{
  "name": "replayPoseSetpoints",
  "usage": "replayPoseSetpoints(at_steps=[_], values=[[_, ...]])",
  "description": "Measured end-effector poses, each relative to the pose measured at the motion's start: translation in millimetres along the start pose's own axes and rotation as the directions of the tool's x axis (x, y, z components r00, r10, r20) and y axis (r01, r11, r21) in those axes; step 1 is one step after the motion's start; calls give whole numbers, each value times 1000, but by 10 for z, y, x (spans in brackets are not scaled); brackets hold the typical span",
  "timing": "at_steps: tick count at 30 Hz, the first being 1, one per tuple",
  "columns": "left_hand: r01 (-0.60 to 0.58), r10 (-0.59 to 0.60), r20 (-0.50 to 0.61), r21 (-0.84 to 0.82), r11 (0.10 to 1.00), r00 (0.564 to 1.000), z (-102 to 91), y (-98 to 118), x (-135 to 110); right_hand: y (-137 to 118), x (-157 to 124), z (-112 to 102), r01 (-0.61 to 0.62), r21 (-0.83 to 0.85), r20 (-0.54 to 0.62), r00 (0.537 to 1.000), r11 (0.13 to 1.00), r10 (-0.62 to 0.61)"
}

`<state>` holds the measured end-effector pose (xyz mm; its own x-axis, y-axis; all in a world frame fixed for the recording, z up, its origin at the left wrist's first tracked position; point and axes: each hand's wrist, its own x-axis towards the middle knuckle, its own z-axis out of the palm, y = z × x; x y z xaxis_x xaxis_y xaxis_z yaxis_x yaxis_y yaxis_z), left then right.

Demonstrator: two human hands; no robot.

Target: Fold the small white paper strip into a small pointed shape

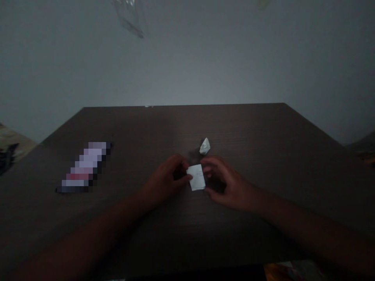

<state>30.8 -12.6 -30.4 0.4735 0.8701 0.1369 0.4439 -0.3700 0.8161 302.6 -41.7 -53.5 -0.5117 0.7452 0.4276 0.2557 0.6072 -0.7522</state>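
Note:
A small white piece of folded paper (197, 177) with faint marks sits above the dark table between my two hands. My left hand (168, 175) pinches its left edge, with the thumb lying over the paper's face. On the other side is my right hand (231, 181), its fingers curved and its thumb and forefinger spread apart. Its thumb tip is at the paper's lower right corner, and whether it touches is hard to tell. A crumpled or folded bit of white paper (205, 146) lies just beyond the hands.
A phone-like flat object (84, 166), its surface blurred out, lies on the left of the table (140, 132). A pale wall (205, 54) rises behind the far edge, where a white scrap (149, 106) shows. Clear plastic (129, 17) hangs on the wall.

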Motion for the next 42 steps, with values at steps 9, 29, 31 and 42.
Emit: replayPoseSetpoints(at_steps=[9,29,31,42], values=[[-116,114,65,33,993,991,25,120,-46,63,6,57,-251,372,-72,952,894,297],[50,-50,2,-146,988,999,78,154,-42,-61,107,36,-386,323,-112,891,864,440],[75,-75,1,-129,989,997,78,140,-41,-59,111,34,-398,308,-107,888,864,447],[-43,39,49,78,996,998,40,139,-31,-7,116,-10,-234,-5,-76,970,972,233]])
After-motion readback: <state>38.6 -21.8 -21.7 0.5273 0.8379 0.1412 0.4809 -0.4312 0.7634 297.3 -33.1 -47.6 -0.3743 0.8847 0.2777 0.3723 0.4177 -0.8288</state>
